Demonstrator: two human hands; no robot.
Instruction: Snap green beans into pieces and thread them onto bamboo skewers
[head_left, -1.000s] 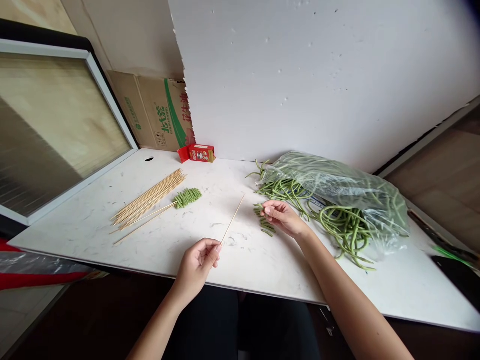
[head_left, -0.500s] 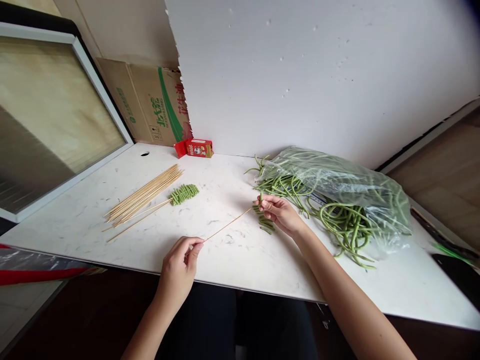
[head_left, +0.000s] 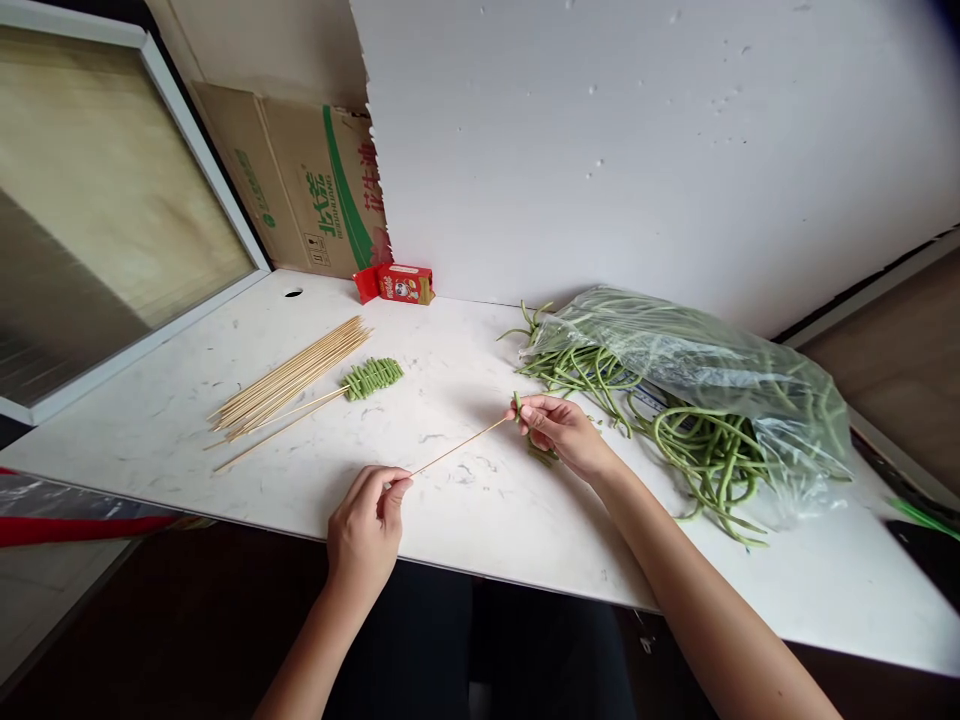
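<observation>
My left hand [head_left: 371,515] pinches the near end of a thin bamboo skewer [head_left: 459,446], which slants up to the right. Between the thumb and fingers of my right hand [head_left: 561,432] is a short piece of green bean [head_left: 517,404], and the skewer's far tip meets it; whether the tip has gone through I cannot tell. Partly hidden under my right hand lie cut bean pieces [head_left: 541,455]. To the left, finished-looking skewers with rows of bean pieces [head_left: 375,378] rest beside a bundle of bare skewers [head_left: 296,378].
A clear plastic bag [head_left: 697,350] of long green beans [head_left: 709,455] spills over the table's right side. At the back stand a small red box [head_left: 405,284] and a cardboard sheet [head_left: 300,190]. A framed glass panel [head_left: 112,220] leans at the left.
My right hand has brought the bean piece onto the skewer's tip, where a small gap showed before. My left hand keeps its pinch. The view has shifted slightly.
</observation>
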